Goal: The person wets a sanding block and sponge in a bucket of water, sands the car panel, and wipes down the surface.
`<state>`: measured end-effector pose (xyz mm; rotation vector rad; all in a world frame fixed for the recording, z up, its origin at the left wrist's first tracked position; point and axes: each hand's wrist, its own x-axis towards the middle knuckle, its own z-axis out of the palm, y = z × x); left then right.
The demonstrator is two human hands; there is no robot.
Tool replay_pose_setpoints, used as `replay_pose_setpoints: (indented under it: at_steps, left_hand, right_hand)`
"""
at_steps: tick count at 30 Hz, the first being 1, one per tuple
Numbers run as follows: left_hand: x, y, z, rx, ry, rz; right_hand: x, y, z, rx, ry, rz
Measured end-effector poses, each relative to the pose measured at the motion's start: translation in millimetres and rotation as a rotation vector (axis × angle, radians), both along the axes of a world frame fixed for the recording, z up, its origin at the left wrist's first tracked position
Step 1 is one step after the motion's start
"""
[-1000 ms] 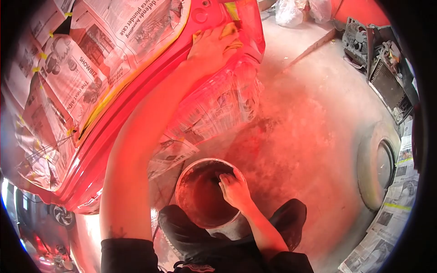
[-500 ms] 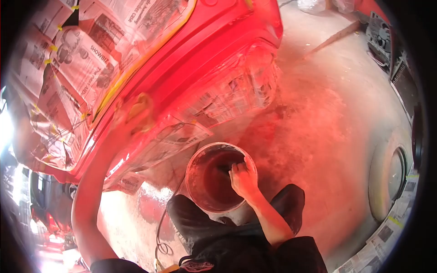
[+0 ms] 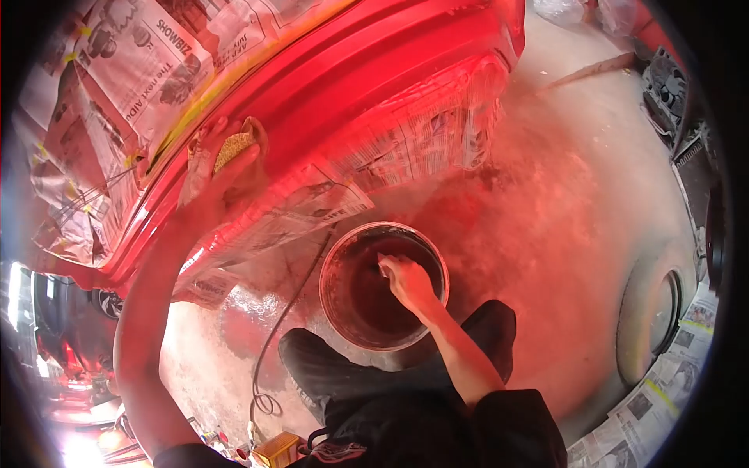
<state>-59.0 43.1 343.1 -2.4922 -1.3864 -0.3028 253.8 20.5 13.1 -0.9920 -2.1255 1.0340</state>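
My left hand is pressed to the glossy red car panel, its fingers around a yellow, speckled pad. Whether the pad is sponge or cloth I cannot tell. Between my knees stands a round bucket with dark, reddish liquid in it. Over its opening is my right hand, fingers drawn together. A small pale bit shows at the fingertips, too small to name.
Taped newspaper covers the panel's upper side, and more newspaper hangs along its lower edge. A thin hose runs across the red-stained floor. A yellow box sits near my left leg. A tyre lies at right.
My left hand has shifted slightly up the panel with the pad. My right hand has moved from the bucket's right rim toward its middle. The view has tilted a little.
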Motion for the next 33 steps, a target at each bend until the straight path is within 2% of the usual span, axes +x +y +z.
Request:
replay_pose_setpoints:
  at_steps: [2,4,6,9,12,14,16,19,21,24,27,28,30,32,33]
  left_hand:
    - [4.2,-5.0,3.4,0.021,0.057,0.046]
    - [3.9,-1.5,5.3,0.066,0.097,0.014]
    - [6.9,-2.6,6.2,0.056,0.058,0.006]
    - [8.1,-4.2,8.1,0.065,0.042,-0.014]
    - [6.0,-4.0,9.6,0.063,0.037,-0.027]
    - [6.5,-7.3,11.3,0.054,0.017,-0.040]
    - [8.6,-10.2,14.2,0.053,-0.017,-0.059]
    - [4.3,-11.4,13.1,0.076,-0.005,-0.073]
    - [-0.1,-11.8,11.1,0.097,0.003,-0.087]
    - [-2.4,-10.4,7.9,0.114,-0.025,-0.110]
    - [-4.2,-10.7,5.2,0.138,-0.033,-0.113]
    - [-3.7,-10.7,4.5,0.143,-0.024,-0.113]
    - [-1.5,-9.0,5.6,0.159,-0.005,-0.108]
    - [-1.1,-10.4,3.1,0.159,-0.003,-0.115]
    - [-2.0,-9.4,3.4,0.168,-0.011,-0.129]
  right_hand:
    - [-35.1,9.7,-38.0,0.021,0.025,-0.037]
    - [-58.9,12.7,-56.1,-0.032,-0.199,-0.069]
    - [-62.9,17.5,-57.1,-0.077,-0.460,0.045]
    - [-80.0,28.2,-110.2,-0.190,-0.677,0.160]
    - [-76.9,27.3,-112.3,-0.111,-0.906,0.349]
    - [-66.2,6.1,-110.7,-0.021,-0.941,0.246]
    - [-65.3,6.1,-106.1,-0.104,-0.971,0.254]
    - [-64.2,25.9,-113.8,-0.390,-0.948,0.377]
    - [-57.9,23.8,-129.2,-0.423,-0.880,0.389]
    - [-50.4,22.4,-134.1,-0.577,-0.570,0.058]
    - [-40.2,37.9,-208.1,-0.517,-0.278,0.077]
    - [-41.6,34.8,-201.0,-0.544,-0.310,0.107]
    - [-37.8,25.9,-148.2,-0.614,-0.364,0.178]
    - [-35.6,9.0,-66.7,-0.682,-0.463,0.130]
    - [-35.5,10.1,-26.1,-0.674,-0.546,0.220]
